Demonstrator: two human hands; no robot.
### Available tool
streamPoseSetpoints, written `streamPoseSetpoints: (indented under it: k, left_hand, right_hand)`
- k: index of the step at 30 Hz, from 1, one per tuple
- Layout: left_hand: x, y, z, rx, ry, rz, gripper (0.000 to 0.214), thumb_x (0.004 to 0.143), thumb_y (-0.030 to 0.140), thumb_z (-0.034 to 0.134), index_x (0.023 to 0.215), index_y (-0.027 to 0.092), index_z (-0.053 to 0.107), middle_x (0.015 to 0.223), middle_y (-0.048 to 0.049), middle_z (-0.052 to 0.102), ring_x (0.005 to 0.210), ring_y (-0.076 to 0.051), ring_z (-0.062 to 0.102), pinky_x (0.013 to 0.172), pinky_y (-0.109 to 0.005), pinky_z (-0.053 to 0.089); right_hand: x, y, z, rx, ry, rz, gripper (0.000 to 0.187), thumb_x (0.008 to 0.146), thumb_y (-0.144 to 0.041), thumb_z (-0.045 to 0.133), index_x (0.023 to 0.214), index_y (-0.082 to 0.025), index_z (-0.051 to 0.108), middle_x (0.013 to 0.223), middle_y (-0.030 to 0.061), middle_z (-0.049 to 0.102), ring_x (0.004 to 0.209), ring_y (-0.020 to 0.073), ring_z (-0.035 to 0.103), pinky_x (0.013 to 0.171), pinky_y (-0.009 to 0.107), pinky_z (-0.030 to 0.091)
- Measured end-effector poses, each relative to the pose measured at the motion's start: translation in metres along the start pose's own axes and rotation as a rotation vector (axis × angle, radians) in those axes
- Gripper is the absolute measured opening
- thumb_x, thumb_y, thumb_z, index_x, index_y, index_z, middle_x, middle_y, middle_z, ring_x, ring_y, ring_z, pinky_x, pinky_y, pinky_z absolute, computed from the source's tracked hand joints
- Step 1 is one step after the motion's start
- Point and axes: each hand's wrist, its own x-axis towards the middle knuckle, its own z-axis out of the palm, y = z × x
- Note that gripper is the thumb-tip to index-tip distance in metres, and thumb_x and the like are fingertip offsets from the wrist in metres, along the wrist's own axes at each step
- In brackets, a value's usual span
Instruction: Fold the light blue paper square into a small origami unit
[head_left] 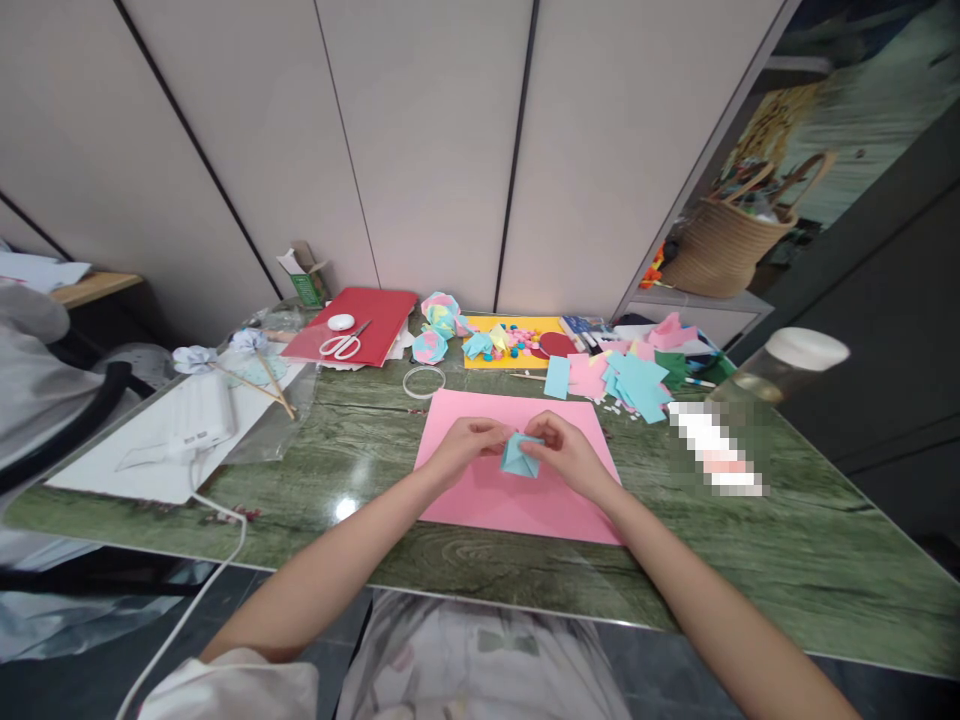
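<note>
A: Where is the little blue paper (519, 458)?
B: Right in the middle, over the big pink sheet (517, 515). It is folded, with creases on its front.
A: What are the hands doing?
B: The left hand (471, 447) pinches its left edge with thumb and finger. The right hand (568, 452) pinches its right side, with the fingers curled.
A: Can you see a basket?
B: Yes, a tan basket (716, 250) with two handles. It sits on a shelf at the back right. Some white and coloured stuff pokes up inside, but I can't tell what it is.
A: And the green box (307, 288)?
B: It's at the back left, with its top flaps up. I can't see what's in it.
A: Is there a jar?
B: A see-through jar (752, 383) with a white lid (808, 348) is on the right side of the table (817, 560). Something pale is low down in it, too blurry to tell.
A: What about the clear bag (279, 440)?
B: It lies flat on the left. Two sticks (276, 385) are on it or in it; I can't tell which.
A: And the tiny balls (517, 342)?
B: They're pink and blue, in a pile on the yellow sheet (478, 362), behind the pink one.
</note>
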Motion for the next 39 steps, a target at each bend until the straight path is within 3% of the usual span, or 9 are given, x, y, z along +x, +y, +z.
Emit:
streamPoseSetpoints:
  k: [5, 11, 35, 39]
  left_hand:
    - [0.0007, -0.0025, 0.0005, 0.220, 0.066, 0.138, 0.035, 0.055, 0.029, 0.072, 0.086, 0.014, 0.066, 0.068, -0.0035, 0.061, 0.063, -0.012, 0.053, 0.059, -0.023, 0.041]
    - [0.0010, -0.0060, -0.0006, 0.244, 0.055, 0.177, 0.032, 0.059, 0.031, 0.069, 0.086, 0.015, 0.065, 0.065, -0.0026, 0.060, 0.058, -0.012, 0.052, 0.056, -0.023, 0.040]
    - [-0.0003, -0.0044, 0.0030, 0.167, 0.108, 0.154, 0.028, 0.057, 0.029, 0.071, 0.080, 0.015, 0.068, 0.067, -0.0046, 0.065, 0.059, -0.014, 0.056, 0.057, -0.025, 0.044]
    - [-0.0013, -0.0051, 0.0042, 0.144, 0.129, 0.139, 0.029, 0.056, 0.029, 0.071, 0.082, 0.015, 0.068, 0.068, -0.0046, 0.065, 0.059, -0.014, 0.056, 0.058, -0.025, 0.044]
  right_hand:
    - [0.0005, 0.0022, 0.0009, 0.006, 0.035, -0.010, 0.021, 0.068, -0.033, 0.062, 0.079, -0.020, 0.051, 0.074, -0.0006, 0.052, 0.066, 0.0124, 0.050, 0.058, 0.024, 0.039]
    - [-0.0008, 0.0000, 0.0022, 0.003, 0.042, -0.008, 0.021, 0.068, -0.033, 0.062, 0.081, -0.021, 0.051, 0.073, -0.0005, 0.053, 0.066, 0.0130, 0.051, 0.057, 0.025, 0.039]
    - [-0.0026, 0.0014, 0.0062, 0.002, 0.143, -0.025, 0.022, 0.068, -0.033, 0.062, 0.083, -0.021, 0.051, 0.068, -0.0005, 0.051, 0.062, 0.0137, 0.050, 0.052, 0.024, 0.038]
    - [-0.0029, -0.0011, 0.0058, 0.016, 0.108, 0.000, 0.027, 0.069, -0.032, 0.061, 0.091, -0.023, 0.049, 0.065, -0.0021, 0.051, 0.057, 0.0127, 0.049, 0.050, 0.024, 0.037]
